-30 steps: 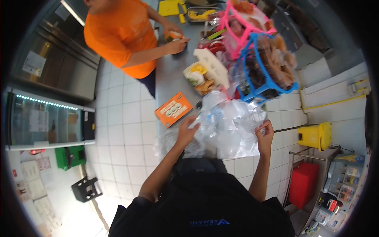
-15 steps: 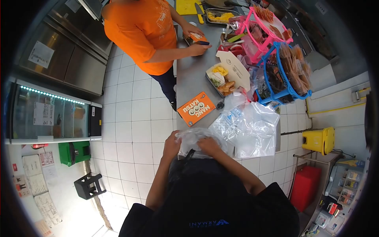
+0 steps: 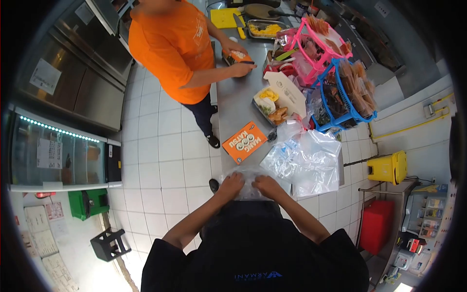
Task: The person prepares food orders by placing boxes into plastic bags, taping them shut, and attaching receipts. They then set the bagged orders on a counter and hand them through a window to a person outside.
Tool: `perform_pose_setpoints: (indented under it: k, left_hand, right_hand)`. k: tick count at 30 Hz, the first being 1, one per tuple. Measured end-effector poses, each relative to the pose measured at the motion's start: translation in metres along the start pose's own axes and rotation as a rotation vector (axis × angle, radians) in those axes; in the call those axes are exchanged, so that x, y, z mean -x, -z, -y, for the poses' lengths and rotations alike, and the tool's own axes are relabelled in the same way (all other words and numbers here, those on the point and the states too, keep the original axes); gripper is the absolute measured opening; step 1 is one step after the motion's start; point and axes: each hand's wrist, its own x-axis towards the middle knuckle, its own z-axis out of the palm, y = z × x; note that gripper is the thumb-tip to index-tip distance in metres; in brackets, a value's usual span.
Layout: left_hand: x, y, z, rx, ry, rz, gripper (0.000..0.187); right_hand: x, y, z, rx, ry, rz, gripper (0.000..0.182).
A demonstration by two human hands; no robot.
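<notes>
Both of my hands are closed on a clear plastic bag [image 3: 249, 176] at the near end of the steel table [image 3: 231, 104]. My left hand [image 3: 232, 185] pinches one side of it and my right hand [image 3: 265, 186] the other, with a small gap between them. Just beyond the bag lies a closed orange box [image 3: 244, 142] with white lettering. An open box [image 3: 272, 106] holding fried pieces, something yellow and greens stands farther back. More clear plastic bags [image 3: 316, 160] are spread to the right of my hands.
A co-worker in an orange shirt [image 3: 170, 48] stands at the table's left side, holding another orange box [image 3: 237, 57]. Pink basket [image 3: 318, 48] and blue basket [image 3: 343, 95] stand at the right edge. A knife [image 3: 240, 27] and a tray of yellow food [image 3: 265, 29] are at the back.
My left hand has moved right and my right hand slightly, so they are closer together on the bag, which looks less bunched. The view has shifted a little.
</notes>
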Motion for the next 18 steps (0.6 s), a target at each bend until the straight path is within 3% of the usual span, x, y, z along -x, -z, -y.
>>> perform_pose_setpoints:
  k: [1,4,6,9,10,11,13,15,18]
  left_hand:
    - [-0.005,0.012,0.003,-0.052,-0.045,0.018,0.033]
    - [-0.003,0.08,-0.01,0.242,0.065,-0.344,0.023]
    - [-0.009,0.097,0.013,0.382,0.286,-0.51,0.014]
    - [-0.049,0.073,0.083,0.589,0.704,-0.517,0.048]
    - [-0.061,0.069,0.087,0.726,0.75,-0.428,0.054]
    - [-0.075,0.065,0.085,0.862,0.792,-0.336,0.059]
    - [-0.094,0.045,0.091,0.84,0.78,-0.278,0.064]
    - [-0.097,0.013,0.102,0.527,0.68,-0.331,0.063]
    - [-0.092,0.033,0.09,0.582,0.684,-0.345,0.056]
  right_hand:
    - [-0.004,0.022,0.002,-0.085,-0.006,-0.083,0.027]
    - [0.002,0.083,0.015,-0.295,-0.09,-0.31,0.025]
    - [-0.006,0.115,0.002,-0.347,-0.223,-0.44,0.025]
    - [-0.051,0.081,-0.053,-0.424,-0.537,-0.548,0.042]
    - [-0.072,0.05,-0.079,-0.385,-0.648,-0.543,0.052]
    - [-0.089,0.03,-0.092,-0.361,-0.631,-0.595,0.054]
    - [-0.117,0.006,-0.097,-0.314,-0.6,-0.692,0.058]
    - [-0.123,0.024,-0.079,-0.507,-0.613,-0.703,0.051]
    - [-0.116,0.057,-0.047,-0.692,-0.63,-0.75,0.044]
